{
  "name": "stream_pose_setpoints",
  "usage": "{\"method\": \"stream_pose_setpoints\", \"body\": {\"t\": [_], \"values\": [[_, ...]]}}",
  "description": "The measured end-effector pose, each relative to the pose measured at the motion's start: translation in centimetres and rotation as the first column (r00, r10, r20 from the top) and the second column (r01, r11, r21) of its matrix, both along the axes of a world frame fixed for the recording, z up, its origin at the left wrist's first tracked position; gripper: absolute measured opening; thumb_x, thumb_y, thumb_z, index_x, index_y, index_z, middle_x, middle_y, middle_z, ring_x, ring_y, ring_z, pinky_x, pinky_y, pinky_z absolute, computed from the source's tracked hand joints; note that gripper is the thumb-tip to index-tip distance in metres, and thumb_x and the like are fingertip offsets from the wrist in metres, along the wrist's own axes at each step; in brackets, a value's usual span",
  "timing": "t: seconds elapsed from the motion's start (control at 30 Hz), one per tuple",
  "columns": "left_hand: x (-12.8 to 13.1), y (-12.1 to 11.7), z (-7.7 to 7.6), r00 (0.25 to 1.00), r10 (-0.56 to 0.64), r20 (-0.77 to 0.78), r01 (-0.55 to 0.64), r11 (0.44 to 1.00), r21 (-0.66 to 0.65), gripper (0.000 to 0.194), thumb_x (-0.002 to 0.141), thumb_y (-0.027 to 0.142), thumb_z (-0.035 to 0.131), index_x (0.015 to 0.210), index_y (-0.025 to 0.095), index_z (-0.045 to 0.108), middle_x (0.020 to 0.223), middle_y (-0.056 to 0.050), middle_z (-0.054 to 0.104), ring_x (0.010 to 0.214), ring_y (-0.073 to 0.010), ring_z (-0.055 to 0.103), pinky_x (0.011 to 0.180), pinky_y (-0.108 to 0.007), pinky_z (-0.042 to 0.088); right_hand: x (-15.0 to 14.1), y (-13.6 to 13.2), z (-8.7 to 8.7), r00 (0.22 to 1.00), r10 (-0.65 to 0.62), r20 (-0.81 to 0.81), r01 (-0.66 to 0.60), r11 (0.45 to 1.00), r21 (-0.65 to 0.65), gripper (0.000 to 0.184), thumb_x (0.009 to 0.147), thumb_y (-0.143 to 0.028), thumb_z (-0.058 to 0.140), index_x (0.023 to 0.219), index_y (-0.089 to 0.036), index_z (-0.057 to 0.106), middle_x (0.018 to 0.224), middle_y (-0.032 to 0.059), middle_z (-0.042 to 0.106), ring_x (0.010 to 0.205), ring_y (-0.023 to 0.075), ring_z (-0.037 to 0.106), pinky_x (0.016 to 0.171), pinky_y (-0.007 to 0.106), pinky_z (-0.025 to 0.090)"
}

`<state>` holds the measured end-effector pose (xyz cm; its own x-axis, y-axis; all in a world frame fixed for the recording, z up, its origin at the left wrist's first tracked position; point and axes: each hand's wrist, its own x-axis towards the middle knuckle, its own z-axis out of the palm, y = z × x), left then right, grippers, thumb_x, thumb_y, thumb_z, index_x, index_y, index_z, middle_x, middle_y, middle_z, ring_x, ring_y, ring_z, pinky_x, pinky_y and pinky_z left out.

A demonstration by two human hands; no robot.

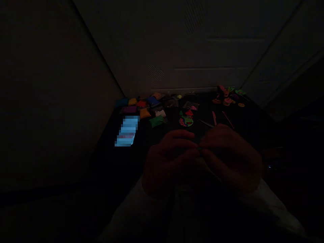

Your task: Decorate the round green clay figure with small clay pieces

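The scene is very dark. My left hand and my right hand meet in the middle of the view, fingertips pinched together around a tiny dark bit that I cannot name. Both wrists wear pale sleeves. Just beyond the hands lies a small round clay piece in green, red and pink, flat on a dark surface.
Several coloured clay packets lie at the back left. A lit blue screen glows on the left. Thin pink sticks and small clay shapes rest at the back right, before a pale panelled wall.
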<state>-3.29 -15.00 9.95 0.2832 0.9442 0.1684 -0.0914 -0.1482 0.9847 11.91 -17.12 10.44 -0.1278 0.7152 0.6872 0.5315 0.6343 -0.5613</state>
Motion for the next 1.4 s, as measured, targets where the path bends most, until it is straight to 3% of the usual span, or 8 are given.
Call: {"method": "stream_pose_setpoints", "body": {"t": [0.1,0.57,0.93,1.17,1.4], "values": [[0.0,0.0,-0.2,1.000,0.005,0.014,-0.005,1.000,-0.003,0.008,0.066,0.020,0.061,0.070,0.026,0.064,0.096,0.003,0.056,0.088,-0.0119,0.053,0.073,-0.022,0.044,0.0,0.0,0.0,1.000,-0.001,0.008,0.001,1.000,-0.001,0.019,0.066,-0.015,0.059,0.084,-0.019,0.057,0.083,0.0025,0.057,0.081,0.0160,0.054,0.077,0.036,0.042],[0.1,-0.1,-0.2,1.000,0.009,0.013,-0.010,0.999,0.039,0.008,0.066,0.018,0.061,0.070,0.025,0.064,0.095,0.002,0.056,0.089,-0.0136,0.053,0.082,-0.028,0.042,-0.1,0.0,0.1,1.000,-0.021,0.008,0.021,1.000,0.000,0.015,0.068,-0.016,0.057,0.082,-0.021,0.056,0.080,0.0018,0.059,0.078,0.0159,0.055,0.077,0.037,0.043],[0.3,0.3,-0.7,0.980,-0.065,0.187,0.093,0.985,-0.146,0.006,0.066,0.018,0.061,0.067,0.024,0.064,0.095,0.002,0.055,0.084,-0.0115,0.054,0.069,-0.022,0.044,0.2,-0.1,0.1,0.999,-0.027,0.019,0.027,1.000,0.012,0.022,0.065,-0.014,0.060,0.086,-0.020,0.056,0.084,0.0025,0.057,0.081,0.0164,0.054,0.080,0.038,0.041],[0.5,0.3,-0.9,0.980,-0.068,0.188,0.101,0.980,-0.171,0.006,0.066,0.018,0.061,0.067,0.024,0.063,0.095,0.003,0.056,0.085,-0.0117,0.054,0.071,-0.023,0.044,0.4,0.1,-0.4,0.998,-0.019,0.053,0.017,0.999,0.043,0.020,0.066,-0.014,0.059,0.084,-0.021,0.056,0.081,0.0013,0.059,0.078,0.0163,0.055,0.076,0.038,0.043],[0.4,1.3,-1.3,0.995,-0.056,0.087,0.070,0.984,-0.163,0.007,0.064,0.021,0.062,0.070,0.024,0.065,0.093,0.000,0.058,0.087,-0.0148,0.054,0.072,-0.025,0.045,0.5,0.9,-0.6,0.995,-0.063,0.083,0.064,0.998,-0.009,0.014,0.067,-0.014,0.057,0.080,-0.019,0.055,0.080,0.0023,0.058,0.079,0.0167,0.054,0.075,0.038,0.042]]}}
